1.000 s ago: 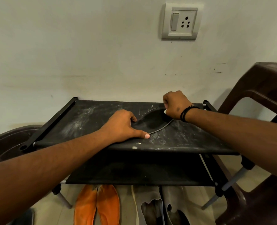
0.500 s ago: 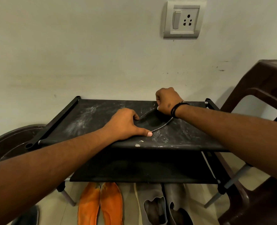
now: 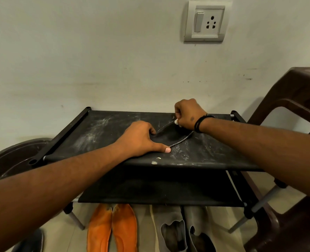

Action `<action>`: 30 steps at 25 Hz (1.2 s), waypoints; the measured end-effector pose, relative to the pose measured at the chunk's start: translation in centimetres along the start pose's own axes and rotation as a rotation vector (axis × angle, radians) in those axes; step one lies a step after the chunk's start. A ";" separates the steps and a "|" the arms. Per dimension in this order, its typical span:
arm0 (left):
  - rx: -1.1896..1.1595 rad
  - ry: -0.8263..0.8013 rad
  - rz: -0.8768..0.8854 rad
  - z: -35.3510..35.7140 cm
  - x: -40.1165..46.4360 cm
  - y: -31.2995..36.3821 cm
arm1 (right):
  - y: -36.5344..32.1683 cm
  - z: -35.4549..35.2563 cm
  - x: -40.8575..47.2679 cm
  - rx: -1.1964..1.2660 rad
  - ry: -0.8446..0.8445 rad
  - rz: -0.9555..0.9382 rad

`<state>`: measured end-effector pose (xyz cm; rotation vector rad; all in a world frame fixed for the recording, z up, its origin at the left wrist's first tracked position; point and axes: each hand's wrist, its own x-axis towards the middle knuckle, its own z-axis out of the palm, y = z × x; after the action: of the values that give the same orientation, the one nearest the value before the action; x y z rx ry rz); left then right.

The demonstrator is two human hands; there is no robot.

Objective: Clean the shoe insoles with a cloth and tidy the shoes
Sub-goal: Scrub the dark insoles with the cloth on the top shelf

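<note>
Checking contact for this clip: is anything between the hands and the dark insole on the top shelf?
Nothing visible. The left hand presses the insole directly; the right hand holds something small and pale, perhaps the cloth, at its far end.

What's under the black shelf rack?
Under the rack, on the floor, lie two orange insoles and two grey insoles. Their far ends are hidden beneath the lower shelf, as is anything further back.
</note>
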<state>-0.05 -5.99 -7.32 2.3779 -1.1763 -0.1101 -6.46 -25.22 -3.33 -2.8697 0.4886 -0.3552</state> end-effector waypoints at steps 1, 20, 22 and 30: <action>-0.010 -0.008 0.003 0.0 0.0 0.0 | 0.7 -0.5 0.2 -0.005 0.014 0.022; 0.012 -0.013 0.013 0.0 0.1 0.2 | -1.9 0.6 -2.8 0.044 -0.103 -0.209; 0.013 0.002 0.013 0.0 0.1 0.2 | -1.7 0.9 -2.2 0.039 -0.042 -0.165; 0.008 -0.005 -0.001 -0.1 0.1 0.2 | -2.3 1.7 -1.2 0.070 -0.028 -0.161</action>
<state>-0.13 -6.14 -7.15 2.3865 -1.1797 -0.1122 -6.42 -22.43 -4.66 -2.8485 0.2355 -0.3507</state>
